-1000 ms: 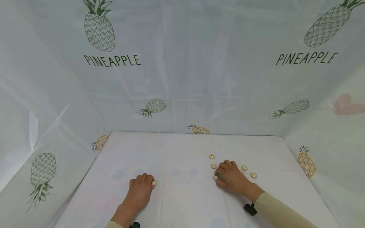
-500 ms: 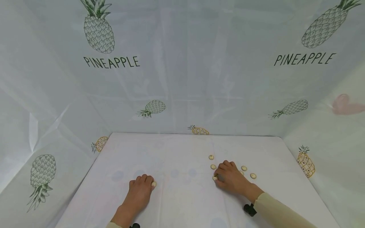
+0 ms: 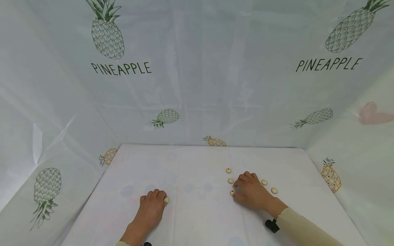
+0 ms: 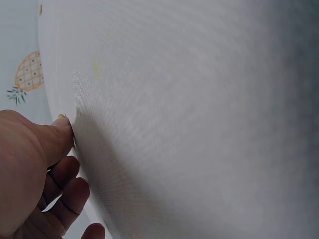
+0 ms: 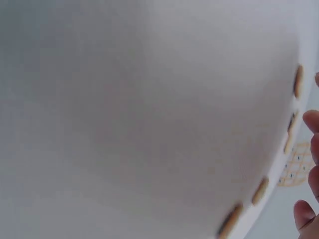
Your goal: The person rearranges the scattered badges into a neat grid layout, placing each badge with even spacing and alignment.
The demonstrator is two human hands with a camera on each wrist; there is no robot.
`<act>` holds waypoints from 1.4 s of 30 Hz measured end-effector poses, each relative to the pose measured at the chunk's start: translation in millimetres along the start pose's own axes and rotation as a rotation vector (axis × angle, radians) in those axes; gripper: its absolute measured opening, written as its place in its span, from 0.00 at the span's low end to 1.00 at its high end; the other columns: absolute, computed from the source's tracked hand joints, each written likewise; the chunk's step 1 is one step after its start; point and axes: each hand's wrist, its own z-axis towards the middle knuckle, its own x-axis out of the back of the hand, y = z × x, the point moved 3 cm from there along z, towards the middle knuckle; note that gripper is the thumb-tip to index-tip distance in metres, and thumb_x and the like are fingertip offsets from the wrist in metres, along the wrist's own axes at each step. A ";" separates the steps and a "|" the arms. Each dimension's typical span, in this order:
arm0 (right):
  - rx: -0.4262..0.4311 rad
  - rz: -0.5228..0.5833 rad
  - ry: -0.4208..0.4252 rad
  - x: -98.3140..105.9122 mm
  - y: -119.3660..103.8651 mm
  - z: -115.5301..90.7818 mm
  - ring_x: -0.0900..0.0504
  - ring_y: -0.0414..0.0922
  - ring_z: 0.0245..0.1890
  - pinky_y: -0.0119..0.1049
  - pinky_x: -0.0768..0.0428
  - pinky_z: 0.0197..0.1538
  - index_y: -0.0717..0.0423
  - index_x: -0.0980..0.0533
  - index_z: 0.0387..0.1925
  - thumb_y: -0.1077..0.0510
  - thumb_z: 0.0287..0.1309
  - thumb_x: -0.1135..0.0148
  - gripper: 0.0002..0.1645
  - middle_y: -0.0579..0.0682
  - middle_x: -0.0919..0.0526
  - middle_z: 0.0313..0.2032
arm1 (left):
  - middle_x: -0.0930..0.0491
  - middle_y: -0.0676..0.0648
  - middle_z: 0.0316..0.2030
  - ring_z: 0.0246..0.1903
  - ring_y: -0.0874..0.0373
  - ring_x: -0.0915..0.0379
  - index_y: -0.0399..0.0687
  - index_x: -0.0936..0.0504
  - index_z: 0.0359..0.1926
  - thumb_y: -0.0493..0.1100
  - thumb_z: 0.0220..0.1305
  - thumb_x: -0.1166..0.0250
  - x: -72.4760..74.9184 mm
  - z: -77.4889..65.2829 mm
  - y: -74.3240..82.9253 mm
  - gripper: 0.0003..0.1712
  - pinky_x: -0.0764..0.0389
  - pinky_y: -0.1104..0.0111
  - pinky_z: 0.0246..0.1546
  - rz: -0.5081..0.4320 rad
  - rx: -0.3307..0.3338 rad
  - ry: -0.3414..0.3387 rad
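Pineapple-printed sheeting (image 3: pixel 203 85) hangs behind and beside a white-covered bench (image 3: pixel 200 218). On it, the left hand (image 3: pixel 150 206) has its grip pinched on one pale wooden-looking disc (image 3: pixel 166 200), thumb against the edge, well apart from the other discs. The right hand (image 3: pixel 250 192) lies among those: two discs, one beyond the other (image 3: pixel 228 170) (image 3: pixel 230 181), stand past its fingertips, one (image 3: pixel 232 193) lies at the thumb tip, and two more (image 3: pixel 264 182) (image 3: pixel 274 190) lie on its far side. Its grip looks released, the fingers loosely bent and apparently holding nothing; whether the thumb touches the nearest disc I cannot tell.

Crowding looks like the main risk: with discs on both sides of the right hand, a careless sweep of the knuckles or wrist could nudge one out of place. A thumb dragging as the hand lifts might shift the nearest disc too. On the left, the small rim gives the fingertips little purchase, so uneven pressure could make that disc slip or flip.
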 end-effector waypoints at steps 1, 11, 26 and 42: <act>-0.017 0.000 0.002 2.9 2.8 0.4 0.31 0.39 0.43 0.48 0.30 0.55 0.47 0.15 0.40 0.48 0.58 0.25 0.11 0.38 0.20 0.39 | 0.26 0.51 0.37 0.37 0.55 0.30 0.48 0.22 0.43 0.46 0.70 0.29 -0.2 0.1 0.2 0.10 0.24 0.50 0.41 0.000 -0.001 0.003; -0.098 -0.096 0.128 34.8 40.6 -2.4 0.27 0.47 0.43 0.54 0.30 0.52 0.52 0.16 0.36 0.56 0.61 0.25 0.06 0.45 0.18 0.36 | 0.27 0.52 0.36 0.36 0.56 0.32 0.49 0.22 0.43 0.46 0.71 0.30 -0.9 2.9 -1.9 0.10 0.24 0.50 0.40 0.004 -0.006 0.009; -0.025 -0.177 0.094 18.9 51.7 -11.1 0.25 0.51 0.47 0.57 0.27 0.54 0.52 0.17 0.43 0.56 0.58 0.21 0.14 0.47 0.19 0.40 | 0.26 0.52 0.36 0.36 0.57 0.31 0.49 0.21 0.43 0.45 0.70 0.29 0.6 -0.4 -1.0 0.10 0.25 0.53 0.39 -0.023 -0.001 0.027; -0.007 -0.197 0.108 5.0 47.6 -8.4 0.27 0.47 0.43 0.53 0.28 0.51 0.50 0.15 0.38 0.55 0.58 0.22 0.09 0.45 0.19 0.37 | 0.26 0.53 0.37 0.36 0.57 0.31 0.50 0.22 0.42 0.45 0.69 0.28 -2.9 -1.8 -1.6 0.10 0.25 0.53 0.39 -0.020 -0.016 0.033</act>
